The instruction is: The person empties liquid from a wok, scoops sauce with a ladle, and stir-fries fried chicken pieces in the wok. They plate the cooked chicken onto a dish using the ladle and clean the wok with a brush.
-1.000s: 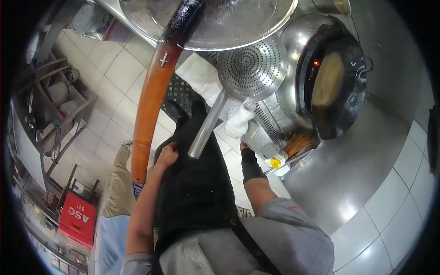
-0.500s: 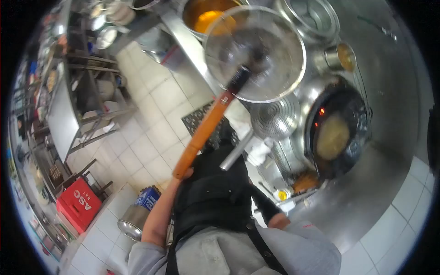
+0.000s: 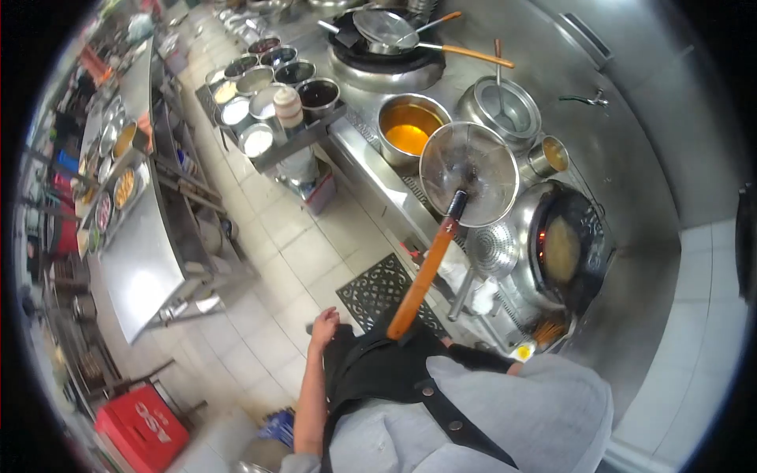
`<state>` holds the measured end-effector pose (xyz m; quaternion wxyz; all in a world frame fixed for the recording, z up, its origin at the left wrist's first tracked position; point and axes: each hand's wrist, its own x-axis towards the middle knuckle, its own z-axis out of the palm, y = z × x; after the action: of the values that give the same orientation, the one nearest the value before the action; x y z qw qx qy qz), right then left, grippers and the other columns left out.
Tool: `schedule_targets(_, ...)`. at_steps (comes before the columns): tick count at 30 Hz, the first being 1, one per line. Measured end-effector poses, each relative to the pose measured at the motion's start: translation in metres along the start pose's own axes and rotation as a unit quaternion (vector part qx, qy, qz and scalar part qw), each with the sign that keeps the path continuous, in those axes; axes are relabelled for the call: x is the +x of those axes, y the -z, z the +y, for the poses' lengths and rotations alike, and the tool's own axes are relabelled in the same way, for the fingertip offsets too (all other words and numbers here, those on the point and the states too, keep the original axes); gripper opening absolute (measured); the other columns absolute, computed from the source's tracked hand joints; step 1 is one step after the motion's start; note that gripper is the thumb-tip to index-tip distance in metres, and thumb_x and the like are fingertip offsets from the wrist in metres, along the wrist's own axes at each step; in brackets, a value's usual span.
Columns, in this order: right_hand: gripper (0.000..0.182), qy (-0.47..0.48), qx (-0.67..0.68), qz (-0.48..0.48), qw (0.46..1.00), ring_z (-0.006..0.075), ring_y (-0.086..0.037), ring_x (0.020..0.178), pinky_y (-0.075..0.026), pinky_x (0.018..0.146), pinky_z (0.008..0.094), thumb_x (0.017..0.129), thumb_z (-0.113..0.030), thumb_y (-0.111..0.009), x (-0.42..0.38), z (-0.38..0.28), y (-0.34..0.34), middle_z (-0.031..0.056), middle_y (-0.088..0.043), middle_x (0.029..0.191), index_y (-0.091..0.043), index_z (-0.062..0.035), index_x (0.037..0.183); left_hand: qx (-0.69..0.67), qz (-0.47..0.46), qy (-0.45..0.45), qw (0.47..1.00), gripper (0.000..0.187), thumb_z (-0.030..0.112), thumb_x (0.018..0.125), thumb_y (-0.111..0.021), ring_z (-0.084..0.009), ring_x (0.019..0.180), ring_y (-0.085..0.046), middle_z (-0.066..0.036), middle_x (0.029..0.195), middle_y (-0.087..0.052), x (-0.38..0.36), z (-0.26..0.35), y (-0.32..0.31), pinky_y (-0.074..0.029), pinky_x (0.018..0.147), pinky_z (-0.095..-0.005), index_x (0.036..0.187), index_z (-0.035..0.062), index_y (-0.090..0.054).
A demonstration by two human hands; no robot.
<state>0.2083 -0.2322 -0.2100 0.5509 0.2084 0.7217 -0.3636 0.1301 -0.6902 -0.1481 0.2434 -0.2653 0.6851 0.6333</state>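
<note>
My left hand (image 3: 323, 322) hangs over the tiled floor, fingers loosely apart, holding nothing. The end of a long orange handle (image 3: 418, 280) lies just to its right, not touching it. That handle belongs to a wire strainer (image 3: 469, 162) over the stove's edge. A perforated steel ladle (image 3: 490, 248) rests beside a black wok (image 3: 579, 272) of pale yellow food, with a flame glowing at its rim. My right arm in a black sleeve (image 3: 473, 359) reaches toward a white cloth (image 3: 482, 299); the hand itself is hidden.
A pot of orange oil (image 3: 408, 128), a lidded steel pot (image 3: 498, 110) and a small pot (image 3: 552, 155) line the stove. A trolley of sauce bowls (image 3: 268, 79) stands further along. A black floor mat (image 3: 378, 288), steel table (image 3: 134, 260) and red crate (image 3: 142, 430) are nearby.
The view has swung up and back, showing far more of the kitchen. My left hand, at the orange handle's end before, is now off it and apart from it.
</note>
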Motion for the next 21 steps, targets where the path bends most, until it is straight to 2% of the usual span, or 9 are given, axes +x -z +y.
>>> schedule_targets(2,0.042,0.013,-0.033,0.002,0.999,0.0339,-0.069,0.102,-0.054,0.084,0.048,0.085,-0.04,-0.066,0.008,-0.046,-0.017,0.0202,-0.072,0.105,-0.072,-0.003,0.104,0.057,0.033,-0.026,0.997,0.049,0.016,0.094,-0.063,-0.0124,0.081,-0.063,-0.007,0.1,-0.069,0.021,-0.071,0.058,-0.051,0.069,-0.0287,0.14,0.001,-0.055)
schedule_targets(4,0.045,0.022,-0.074,-0.001,0.997,0.0346,-0.069,0.102,-0.054,0.084,0.0484,0.084,-0.042,-0.067,0.024,-0.086,-0.047,0.0204,-0.072,0.106,-0.072,-0.0019,0.105,-0.011,0.07,0.068,0.995,0.051,0.014,0.091,-0.064,-0.0129,0.079,-0.063,-0.007,0.097,-0.068,-0.012,-0.078,0.105,-0.051,0.065,-0.0305,0.139,0.0011,-0.055)
schedule_targets(6,0.048,0.032,-0.114,-0.002,0.993,0.0354,-0.069,0.102,-0.054,0.084,0.0488,0.083,-0.043,-0.068,0.033,-0.124,-0.073,0.0207,-0.072,0.107,-0.072,-0.0008,0.105,-0.046,0.093,0.16,0.982,0.051,0.009,0.088,-0.062,-0.017,0.078,-0.063,-0.008,0.096,-0.068,-0.041,-0.115,0.152,-0.052,0.065,-0.0338,0.138,0.0016,-0.055)
schedule_targets(9,0.052,0.044,-0.169,-0.004,0.985,0.0364,-0.069,0.102,-0.054,0.084,0.0495,0.081,-0.045,-0.069,0.037,-0.174,-0.104,0.021,-0.072,0.109,-0.072,0.0009,0.105,0.0,0.111,0.224,0.968,0.043,0.01,0.083,-0.065,-0.0173,0.066,-0.062,-0.009,0.081,-0.068,-0.083,-0.18,0.215,-0.05,0.056,-0.0298,0.125,0.0019,-0.065)
schedule_targets(10,0.053,0.045,-0.182,-0.003,0.982,0.0368,-0.069,0.102,-0.055,0.084,0.0497,0.081,-0.046,-0.07,0.036,-0.189,-0.111,0.0211,-0.072,0.109,-0.072,0.0014,0.105,0.011,0.115,0.244,0.963,0.041,0.01,0.083,-0.065,-0.0176,0.066,-0.062,-0.009,0.081,-0.068,-0.097,-0.194,0.232,-0.05,0.055,-0.0304,0.124,0.0034,-0.065)
schedule_targets(15,0.06,0.038,-0.243,0.001,0.969,0.0385,-0.069,0.102,-0.055,0.084,0.0507,0.078,-0.049,-0.072,0.025,-0.255,-0.126,0.0217,-0.071,0.112,-0.071,0.0042,0.106,-0.111,0.156,0.23,0.954,0.034,0.009,0.084,-0.063,-0.019,0.067,-0.06,-0.006,0.08,-0.065,-0.138,-0.234,0.299,-0.049,0.05,-0.0333,0.118,0.0109,-0.065)
schedule_targets(17,0.063,0.025,-0.254,0.011,0.967,0.0393,-0.069,0.102,-0.055,0.084,0.0511,0.077,-0.051,-0.073,0.027,-0.27,-0.126,0.022,-0.071,0.113,-0.071,0.0053,0.106,-0.154,0.229,0.228,0.934,0.042,0.006,0.085,-0.058,-0.0183,0.064,-0.059,-0.008,0.083,-0.065,-0.142,-0.217,0.296,-0.047,0.049,-0.0321,0.128,0.0063,-0.061)
schedule_targets(20,0.067,0.002,-0.256,0.053,0.965,0.0403,-0.069,0.102,-0.056,0.084,0.0517,0.075,-0.053,-0.075,0.04,-0.295,-0.117,0.0223,-0.071,0.114,-0.071,0.007,0.106,-0.116,0.212,0.196,0.95,0.048,0.008,0.088,-0.051,-0.0176,0.063,-0.058,-0.01,0.082,-0.064,-0.126,-0.217,0.286,-0.047,0.049,-0.0302,0.135,0.0003,-0.056)
schedule_targets(21,0.069,0.004,-0.261,0.076,0.962,0.0407,-0.07,0.102,-0.056,0.084,0.0519,0.075,-0.053,-0.075,0.047,-0.303,-0.114,0.0224,-0.071,0.114,-0.071,0.0075,0.107,-0.09,0.21,0.176,0.957,0.045,0.006,0.087,-0.051,-0.0188,0.065,-0.062,-0.011,0.083,-0.066,-0.115,-0.23,0.279,-0.051,0.05,-0.0317,0.13,-0.0008,-0.06)
